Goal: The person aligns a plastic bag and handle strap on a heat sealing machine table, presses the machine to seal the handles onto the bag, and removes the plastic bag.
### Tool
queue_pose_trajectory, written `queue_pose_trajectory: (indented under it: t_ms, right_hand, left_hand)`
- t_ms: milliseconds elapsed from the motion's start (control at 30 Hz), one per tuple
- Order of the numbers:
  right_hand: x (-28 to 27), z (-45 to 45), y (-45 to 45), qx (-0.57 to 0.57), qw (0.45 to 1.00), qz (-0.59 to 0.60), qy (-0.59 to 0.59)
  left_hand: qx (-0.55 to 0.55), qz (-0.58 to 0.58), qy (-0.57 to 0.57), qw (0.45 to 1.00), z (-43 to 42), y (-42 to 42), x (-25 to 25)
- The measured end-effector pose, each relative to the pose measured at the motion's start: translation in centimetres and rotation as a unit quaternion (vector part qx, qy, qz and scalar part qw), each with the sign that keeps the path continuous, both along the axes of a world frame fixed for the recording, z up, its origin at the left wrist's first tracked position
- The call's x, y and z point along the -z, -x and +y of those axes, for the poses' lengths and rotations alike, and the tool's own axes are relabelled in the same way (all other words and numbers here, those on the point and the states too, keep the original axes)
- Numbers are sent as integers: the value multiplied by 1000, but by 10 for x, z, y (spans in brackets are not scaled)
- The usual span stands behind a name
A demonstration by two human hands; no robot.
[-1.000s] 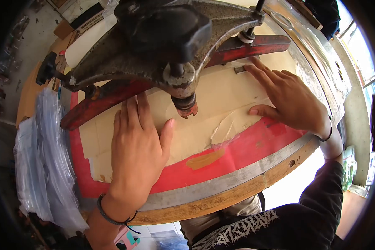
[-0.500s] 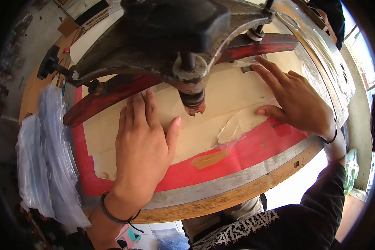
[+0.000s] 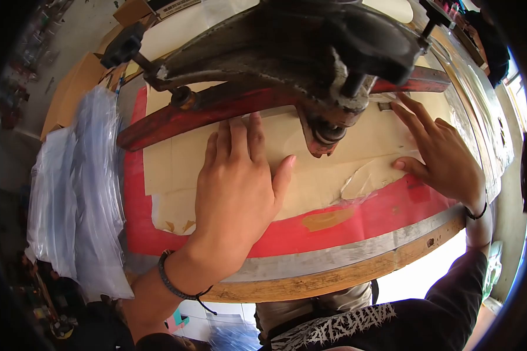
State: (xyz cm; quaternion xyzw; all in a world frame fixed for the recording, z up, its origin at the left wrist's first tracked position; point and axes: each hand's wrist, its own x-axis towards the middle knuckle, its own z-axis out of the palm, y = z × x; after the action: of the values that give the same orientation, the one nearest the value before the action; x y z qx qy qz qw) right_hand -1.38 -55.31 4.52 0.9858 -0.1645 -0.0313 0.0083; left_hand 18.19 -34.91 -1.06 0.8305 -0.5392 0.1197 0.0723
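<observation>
My left hand (image 3: 234,181) lies palm down on the beige sheet (image 3: 298,193), its fingers apart and their tips close to the red bar (image 3: 216,111) of the press. Flat on the right part of the same sheet rests my right hand (image 3: 442,155), fingers spread, fingertips beside a small metal piece (image 3: 385,106). Neither hand holds anything. Under the beige sheet a red sheet (image 3: 287,234) shows along the front and left edges. Above and between the hands hangs the dark metal press frame (image 3: 257,58), with a short red-tipped post (image 3: 323,143) pointing down.
A stack of clear plastic sleeves (image 3: 93,193) hangs at the left edge of the table. The wooden table edge (image 3: 334,274) curves along the front. Cardboard boxes (image 3: 73,96) stand at the upper left. Part of another person (image 3: 489,47) shows at the upper right.
The whole view has shifted, so press, table and hands appear farther right. Both hands remain flat on the sheet in nearly the same places.
</observation>
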Motion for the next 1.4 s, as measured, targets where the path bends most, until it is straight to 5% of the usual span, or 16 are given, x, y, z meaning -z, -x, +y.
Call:
queue_pose_trajectory:
  t_ms: [1400]
  right_hand:
    - [8,-17,14,-22,999,28,10]
  left_hand:
    - [-10,-14,-32,999,-2,5,-6]
